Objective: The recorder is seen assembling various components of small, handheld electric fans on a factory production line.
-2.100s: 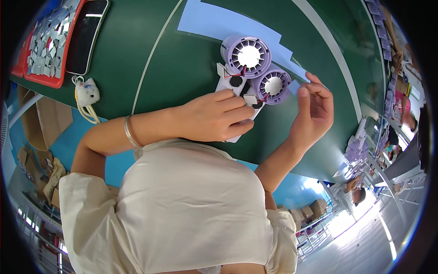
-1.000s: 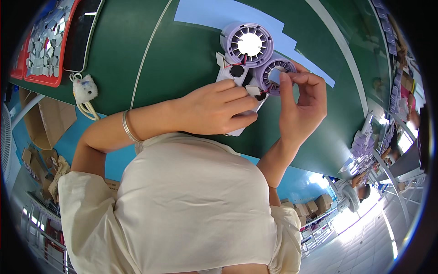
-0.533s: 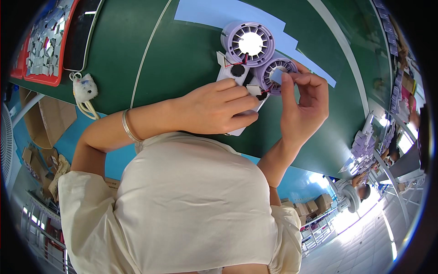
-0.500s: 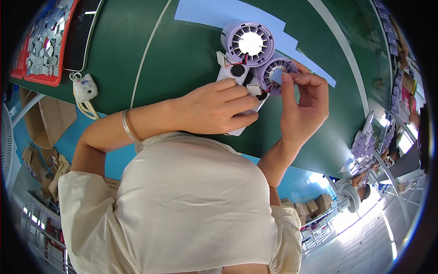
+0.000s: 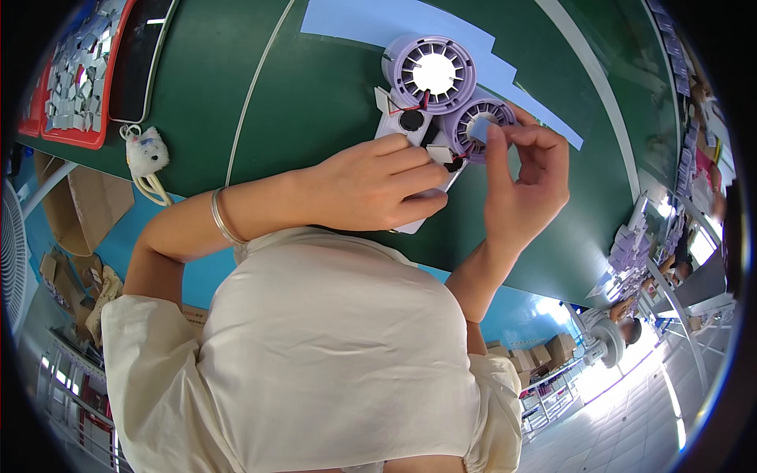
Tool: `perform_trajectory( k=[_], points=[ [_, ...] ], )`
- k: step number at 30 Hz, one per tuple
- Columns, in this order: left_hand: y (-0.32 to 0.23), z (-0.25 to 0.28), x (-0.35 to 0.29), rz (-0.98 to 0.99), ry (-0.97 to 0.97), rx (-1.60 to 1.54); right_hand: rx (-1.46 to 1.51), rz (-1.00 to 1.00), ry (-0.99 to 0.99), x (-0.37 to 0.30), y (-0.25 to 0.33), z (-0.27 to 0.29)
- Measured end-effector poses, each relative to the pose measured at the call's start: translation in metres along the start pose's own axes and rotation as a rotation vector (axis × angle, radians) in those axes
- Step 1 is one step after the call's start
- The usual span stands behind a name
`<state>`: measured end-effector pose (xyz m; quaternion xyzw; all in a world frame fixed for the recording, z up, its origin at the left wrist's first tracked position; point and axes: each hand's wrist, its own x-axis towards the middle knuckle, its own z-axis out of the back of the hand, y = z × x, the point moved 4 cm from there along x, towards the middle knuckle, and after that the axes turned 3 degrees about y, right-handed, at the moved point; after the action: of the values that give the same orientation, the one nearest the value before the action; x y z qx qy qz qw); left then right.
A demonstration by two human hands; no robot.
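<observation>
Two round purple fan heads (image 5: pixel 404 89) with white hubs lie on the green table, joined by thin red wires to pale housings. My left hand (image 5: pixel 386 183) is curled over a white housing (image 5: pixel 410 227), gripping its near part; a round black part (image 5: pixel 411 121) shows beyond the knuckles. My right hand (image 5: pixel 527 177) pinches a small light-blue piece (image 5: pixel 480 129) between thumb and fingers, above the hub of the nearer right fan head (image 5: pixel 455 130). The tips of my left fingers are partly hidden.
Light-blue sheets (image 5: pixel 378 25) lie beyond the fan heads. At the left are a red tray (image 5: pixel 95 142) of small grey pieces, a phone (image 5: pixel 142 59) and a fluffy white charm (image 5: pixel 147 154). Several purple parts (image 5: pixel 628 240) stand at the right; other people are farther off.
My hands stay almost in place. The small blue piece and the fan heads shift very slightly.
</observation>
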<state>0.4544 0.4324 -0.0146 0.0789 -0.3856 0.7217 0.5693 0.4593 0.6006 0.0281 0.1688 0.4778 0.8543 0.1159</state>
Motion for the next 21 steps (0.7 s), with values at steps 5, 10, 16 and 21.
perform_trajectory(
  k=[5,10,16,21],
  points=[
    [0.000,0.001,0.000,-0.003,0.000,0.000,-0.309,0.139,0.045,-0.002,0.016,-0.004],
    [0.000,0.000,0.000,-0.001,-0.012,0.004,-0.085,0.077,-0.111,0.005,-0.007,0.010],
    [0.000,0.000,0.001,-0.011,0.005,0.019,-0.477,0.226,0.039,0.034,-0.041,0.015],
    [0.000,0.000,0.001,-0.007,0.002,0.016,-0.669,0.181,0.035,0.036,-0.071,0.028]
  ],
)
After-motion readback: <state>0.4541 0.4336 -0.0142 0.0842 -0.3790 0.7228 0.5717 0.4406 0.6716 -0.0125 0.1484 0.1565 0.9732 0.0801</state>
